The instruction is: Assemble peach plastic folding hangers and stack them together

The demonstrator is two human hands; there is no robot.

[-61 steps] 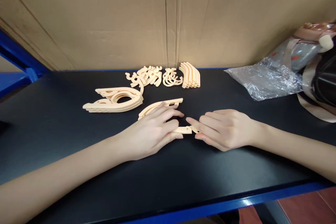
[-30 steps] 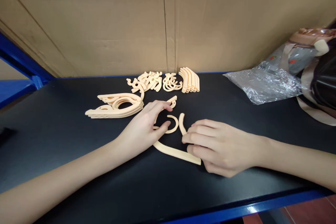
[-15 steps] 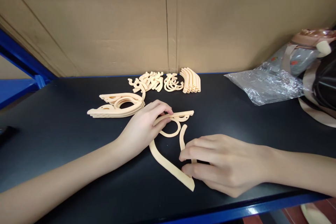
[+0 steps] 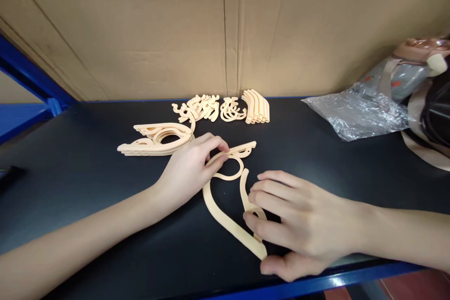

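My left hand (image 4: 198, 164) pinches a cream plastic piece (image 4: 242, 149) with an arm and a curved ring part, near the middle of the black table. A long curved cream arm (image 4: 230, 225) runs from below that hand toward the front right. My right hand (image 4: 295, 220) has its fingers spread, with fingertips over a smaller curved cream piece (image 4: 245, 190) and the thumb beside the long arm's lower end. Part of the smaller piece is hidden under the fingers.
Stacked cream hanger-shaped pieces (image 4: 153, 150) lie left of my left hand. Behind are small hook pieces (image 4: 202, 107), curved pieces (image 4: 232, 110) and a row of arms (image 4: 256, 107). Clear plastic wrapping (image 4: 365, 110), a bottle (image 4: 404, 77) and a black bag (image 4: 436, 112) are at right.
My right hand has opened, its thumb moving down past the long arm's end. The pinched piece has tilted up slightly at its right end, and the long arm has shifted a little right.
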